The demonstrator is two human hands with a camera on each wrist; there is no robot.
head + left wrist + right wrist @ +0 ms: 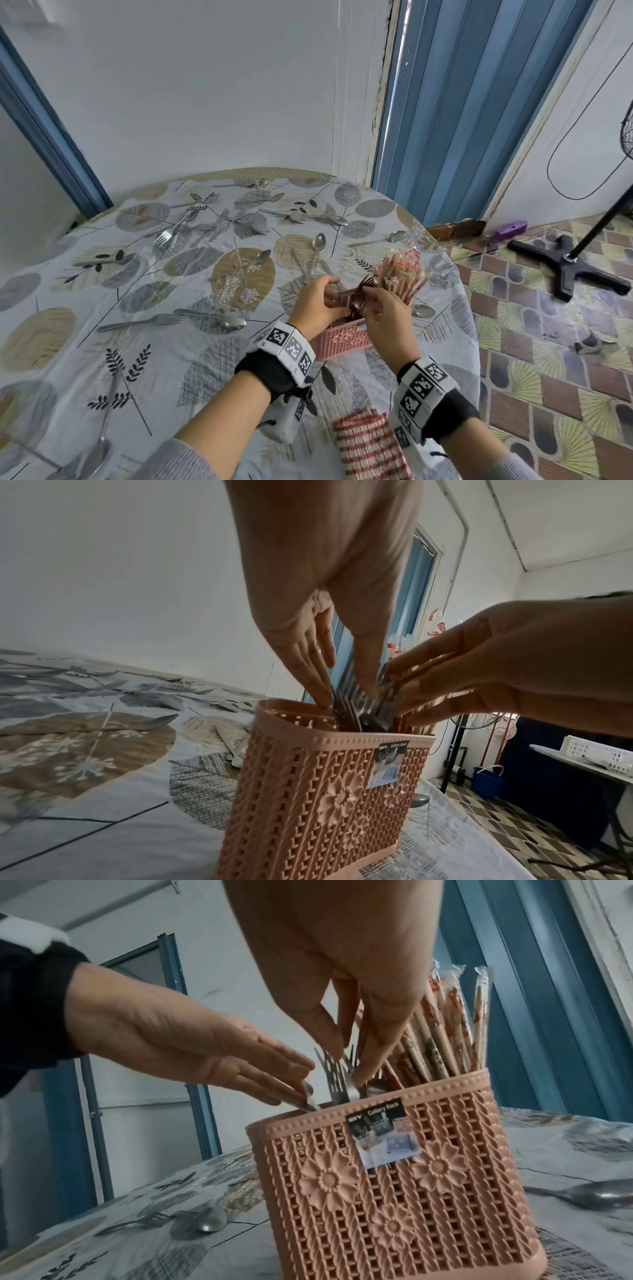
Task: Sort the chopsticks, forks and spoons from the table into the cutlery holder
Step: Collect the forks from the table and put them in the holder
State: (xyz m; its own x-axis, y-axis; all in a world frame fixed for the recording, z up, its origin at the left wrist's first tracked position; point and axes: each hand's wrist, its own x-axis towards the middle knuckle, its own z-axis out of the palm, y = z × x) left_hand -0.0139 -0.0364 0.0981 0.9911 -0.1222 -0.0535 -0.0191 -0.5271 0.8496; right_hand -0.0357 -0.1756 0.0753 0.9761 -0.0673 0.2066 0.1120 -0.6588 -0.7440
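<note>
A pink lattice cutlery holder [342, 342] [325, 791] [411, 1191] stands near the table's right edge. Wrapped chopsticks [400, 274] [445, 1031] fill its right compartment. Several forks [366, 284] [356, 707] [337, 1080] stand tines-up in the middle one. My left hand [337, 301] [344, 696] [301, 1088] reaches down from the left and pinches metal cutlery at the rim, thumb and fingers on either side of the forks. My right hand [368, 291] [349, 1061] [394, 674] comes from the right and pinches fork tines between thumb and finger.
Loose cutlery lies on the leaf-patterned cloth: a spoon [233, 322] and fork [144, 323] left of the holder, a spoon [423, 311] to its right, more spoons [318, 243] and forks [171, 233] farther back. A red checked cloth [370, 442] lies near me. A fan stand [568, 263] is on the floor.
</note>
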